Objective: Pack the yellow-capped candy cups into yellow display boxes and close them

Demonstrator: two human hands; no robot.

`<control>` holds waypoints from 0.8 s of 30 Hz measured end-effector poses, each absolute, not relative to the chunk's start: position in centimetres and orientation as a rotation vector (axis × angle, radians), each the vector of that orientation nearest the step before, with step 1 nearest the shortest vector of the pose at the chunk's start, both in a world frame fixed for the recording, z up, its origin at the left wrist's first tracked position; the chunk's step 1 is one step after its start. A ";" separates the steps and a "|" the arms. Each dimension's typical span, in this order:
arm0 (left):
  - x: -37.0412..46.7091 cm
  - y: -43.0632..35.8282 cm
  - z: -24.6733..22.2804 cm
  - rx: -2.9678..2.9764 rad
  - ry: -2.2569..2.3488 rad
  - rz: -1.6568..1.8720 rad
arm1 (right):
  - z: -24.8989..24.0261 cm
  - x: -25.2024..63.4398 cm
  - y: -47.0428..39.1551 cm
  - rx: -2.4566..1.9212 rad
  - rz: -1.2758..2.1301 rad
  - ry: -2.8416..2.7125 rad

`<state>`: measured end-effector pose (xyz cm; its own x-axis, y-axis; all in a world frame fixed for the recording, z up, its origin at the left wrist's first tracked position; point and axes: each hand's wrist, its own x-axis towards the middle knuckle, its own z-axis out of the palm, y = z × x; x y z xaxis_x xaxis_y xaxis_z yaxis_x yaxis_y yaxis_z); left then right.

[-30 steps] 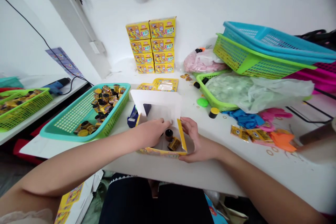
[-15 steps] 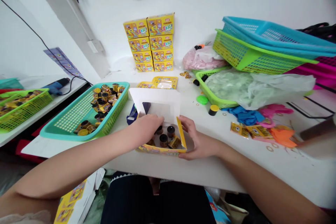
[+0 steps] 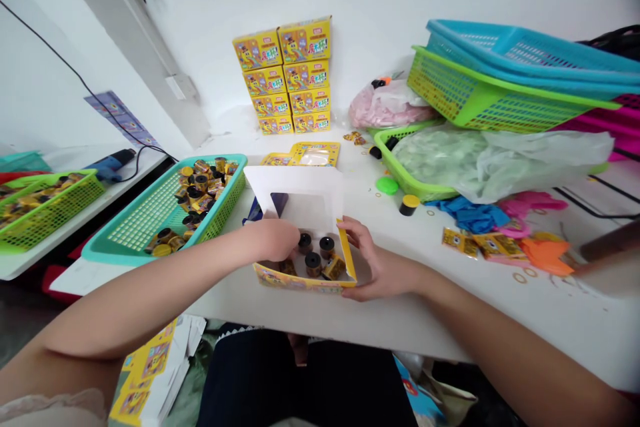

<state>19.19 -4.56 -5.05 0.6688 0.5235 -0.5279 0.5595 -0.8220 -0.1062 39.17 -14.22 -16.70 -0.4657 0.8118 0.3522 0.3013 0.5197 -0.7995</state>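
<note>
Our half-curled right hand (image 3: 376, 268) held the box (image 3: 300, 282), probably light and crushable, at its right end; our curled left hand's (image 3: 280, 239) hold we couldn't tell.

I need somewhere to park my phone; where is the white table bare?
Two patches: the strip between the open box and the table's near edge, and the area between the yellow-lidded pot and right hand. It is crowded around the lower green basket, plastic bag and flat packets; the teal basket fills the left.

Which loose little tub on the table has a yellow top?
The tub just right of the flat green disc; the upright tubs in the open box have black tops.
</note>
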 end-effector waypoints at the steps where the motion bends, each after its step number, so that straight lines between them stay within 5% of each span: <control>1: 19.2 -4.6 -4.7 2.790 0.883 -0.900 | -16.7 39.2 -14.2 -0.911 0.874 -2.011; 13: 20.4 -6.3 -4.2 2.823 0.987 -1.179 | -17.0 39.4 -14.2 -0.935 0.922 -1.990; 24: 19.4 -6.1 -3.2 3.057 1.005 -0.750 | -17.0 39.4 -14.3 -0.940 0.931 -1.997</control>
